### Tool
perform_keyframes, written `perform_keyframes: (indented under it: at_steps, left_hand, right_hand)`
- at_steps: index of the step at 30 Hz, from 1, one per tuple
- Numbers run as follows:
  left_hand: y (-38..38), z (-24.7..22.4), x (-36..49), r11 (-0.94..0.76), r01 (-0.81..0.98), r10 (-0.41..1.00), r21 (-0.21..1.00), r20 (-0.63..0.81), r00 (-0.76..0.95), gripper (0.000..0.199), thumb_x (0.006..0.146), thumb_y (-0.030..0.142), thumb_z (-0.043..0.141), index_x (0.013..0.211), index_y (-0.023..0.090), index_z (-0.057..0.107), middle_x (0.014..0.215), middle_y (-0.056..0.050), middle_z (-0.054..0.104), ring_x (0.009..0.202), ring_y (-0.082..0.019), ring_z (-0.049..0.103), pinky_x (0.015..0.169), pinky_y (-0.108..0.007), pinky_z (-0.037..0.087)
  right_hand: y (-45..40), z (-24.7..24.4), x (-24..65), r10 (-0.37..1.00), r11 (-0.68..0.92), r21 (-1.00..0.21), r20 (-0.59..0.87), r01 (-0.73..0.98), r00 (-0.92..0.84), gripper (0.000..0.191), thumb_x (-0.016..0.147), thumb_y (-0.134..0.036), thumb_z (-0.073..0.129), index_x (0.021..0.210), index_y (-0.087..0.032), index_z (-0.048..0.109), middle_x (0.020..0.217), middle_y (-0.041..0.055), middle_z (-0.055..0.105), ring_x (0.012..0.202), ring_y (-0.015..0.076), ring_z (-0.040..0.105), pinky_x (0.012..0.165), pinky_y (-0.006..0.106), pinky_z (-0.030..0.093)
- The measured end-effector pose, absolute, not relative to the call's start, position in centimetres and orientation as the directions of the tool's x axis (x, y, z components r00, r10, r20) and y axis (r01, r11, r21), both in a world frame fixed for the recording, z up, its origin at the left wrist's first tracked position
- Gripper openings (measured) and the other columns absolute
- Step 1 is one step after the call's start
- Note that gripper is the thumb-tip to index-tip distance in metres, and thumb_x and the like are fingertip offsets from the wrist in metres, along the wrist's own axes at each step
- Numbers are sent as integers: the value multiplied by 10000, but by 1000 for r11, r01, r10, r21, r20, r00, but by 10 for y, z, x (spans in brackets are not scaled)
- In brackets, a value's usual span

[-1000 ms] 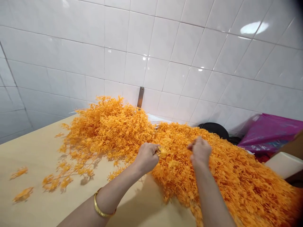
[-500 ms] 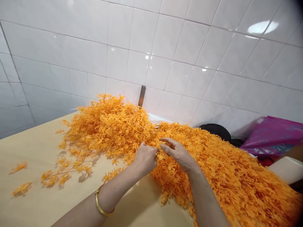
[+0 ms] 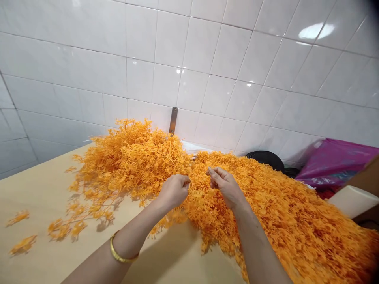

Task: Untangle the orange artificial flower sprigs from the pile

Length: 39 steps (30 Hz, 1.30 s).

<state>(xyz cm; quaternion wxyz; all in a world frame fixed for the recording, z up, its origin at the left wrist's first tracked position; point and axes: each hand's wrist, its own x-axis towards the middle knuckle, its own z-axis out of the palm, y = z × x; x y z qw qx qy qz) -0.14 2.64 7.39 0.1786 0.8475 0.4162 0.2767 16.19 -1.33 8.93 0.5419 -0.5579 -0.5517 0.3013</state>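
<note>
My left hand (image 3: 174, 190) is closed, thumb and fingers pressed together, at the front of the orange artificial foliage. A slightly blurred orange sprig (image 3: 168, 221) hangs from beneath it over the table. My right hand (image 3: 222, 183) is pinched shut above the heap of small orange pieces (image 3: 281, 209); whatever is between its fingertips is too small to make out. A gap separates the two hands. Behind and left of my left hand rises a looser pile of orange stems (image 3: 133, 157). A gold bangle (image 3: 117, 250) circles my left wrist.
Loose orange sprigs (image 3: 66, 227) lie on the pale tabletop (image 3: 44, 189) at left. White tiled wall (image 3: 177, 47) stands behind, with a metal bracket (image 3: 173, 120) on it. Black round discs (image 3: 268, 159), a purple bag (image 3: 337, 163) and a white object (image 3: 353, 201) sit at right.
My hands have moved apart, the left one slightly left and the right one's fingers from loosely curved to pinched. The sprig below my left hand has shifted right. The view has turned slightly.
</note>
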Motion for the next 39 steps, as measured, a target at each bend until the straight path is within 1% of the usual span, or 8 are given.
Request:
perform_keyframes:
  at_steps: [8, 12, 17, 21, 23, 26, 31, 39]
  left_hand:
    - [17, 72, 6, -607, 726, 792, 322, 319, 521, 260, 752, 177, 336, 703, 183, 591, 633, -58, 584, 568, -161, 502, 491, -240, 228]
    - [10, 67, 14, -647, 726, 759, 234, 292, 582, 256, 767, 196, 342, 724, 181, 594, 654, -75, 600, 574, -178, 526, 496, -252, 244]
    - [4, 72, 14, -655, 712, 748, 253, 351, 564, 238, 753, 172, 338, 653, 190, 553, 550, -39, 534, 498, -139, 452, 483, -245, 193]
    - [1, 84, 8, -699, 631, 715, 336, 327, 618, 246, 712, 143, 367, 480, 168, 443, 433, -11, 394, 416, -105, 324, 470, -253, 147]
    - [1, 88, 5, -685, 605, 728, 405, 347, 592, 251, 721, 152, 359, 479, 165, 427, 425, -2, 362, 406, -95, 287, 470, -251, 144]
    - [8, 88, 3, -644, 564, 764, 517, 392, 512, 247, 748, 191, 343, 523, 162, 442, 461, 0, 385, 428, -90, 301, 470, -244, 151]
    - [22, 79, 1, -623, 456, 776, 636, 426, 466, 261, 749, 209, 354, 493, 160, 365, 462, 22, 322, 446, -81, 286, 466, -234, 157]
    - [28, 77, -1, -579, 520, 815, 628, 431, 388, 261, 750, 210, 341, 512, 155, 432, 459, 25, 316, 451, -84, 282, 465, -225, 172]
  right_hand:
    - [-19, 94, 146, 959, 203, -897, 262, 393, 104, 415, 644, -448, 598, 982, -212, 548, 813, 9, 527, 742, 141, 472, 659, 252, 363]
    - [-12, 84, 136, 947, 297, -883, 322, 364, 9, 236, 700, -400, 536, 723, -170, 585, 646, -9, 498, 639, 124, 449, 589, 236, 347]
    - [-3, 78, 147, 859, 322, -918, 387, 233, 336, 255, 701, -397, 520, 588, -169, 504, 495, -43, 382, 477, 84, 350, 489, 227, 299]
    - [-6, 91, 184, 619, 400, -916, 240, -37, 747, 234, 630, -392, 572, 617, -194, 448, 536, -49, 399, 447, 75, 361, 469, 234, 345]
    - [-10, 96, 197, 584, 414, -906, 193, -84, 789, 222, 609, -365, 587, 612, -192, 449, 564, -43, 416, 454, 69, 374, 467, 231, 360]
    - [-11, 97, 193, 730, 255, -967, 183, -14, 658, 192, 603, -316, 587, 735, -192, 521, 606, -20, 485, 506, 96, 446, 493, 245, 383]
    - [-6, 88, 171, 813, 167, -911, 343, 376, 470, 281, 623, -339, 578, 860, -191, 602, 957, 61, 552, 817, 183, 517, 678, 298, 396]
    - [-27, 107, 162, 955, 192, -927, 251, 321, 155, 350, 692, -464, 532, 905, -198, 614, 882, 49, 597, 851, 190, 521, 706, 289, 377]
